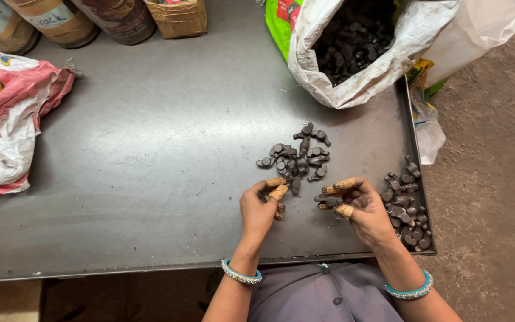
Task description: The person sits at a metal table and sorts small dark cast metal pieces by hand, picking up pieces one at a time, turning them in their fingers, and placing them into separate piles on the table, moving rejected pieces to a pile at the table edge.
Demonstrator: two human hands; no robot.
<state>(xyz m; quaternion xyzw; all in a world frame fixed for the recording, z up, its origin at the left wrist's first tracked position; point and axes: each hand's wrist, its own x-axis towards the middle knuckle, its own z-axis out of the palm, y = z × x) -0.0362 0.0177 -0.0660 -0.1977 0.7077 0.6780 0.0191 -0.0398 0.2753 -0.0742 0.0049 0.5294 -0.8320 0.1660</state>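
One dark metal worktop point(150, 155) fills most of the view and carries everything else. At its far right edge stands a white woven sack point(388, 65), its mouth rolled open on a mass of small dark metal parts point(353, 36). At the left edge lies a pink and white sack point(13, 119), slumped on its side. Along the far edge stand tape-wrapped cylindrical containers point(61, 21) and a brown packet point(177, 16). A loose pile of dark parts point(298, 158) rests on the worktop just beyond the hands; a second pile point(406, 206) lies against the right rim, beside the right wrist. The left hand point(258, 210), fingertips wrapped in tan tape, is curled at the near edge of the central pile, its fingers closed around something that cannot be made out. The right hand point(362, 209), likewise taped, pinches one dark metal part point(328, 201) between thumb and fingers, held just above the worktop between the two piles. Each wrist wears a turquoise bangle point(241, 274).
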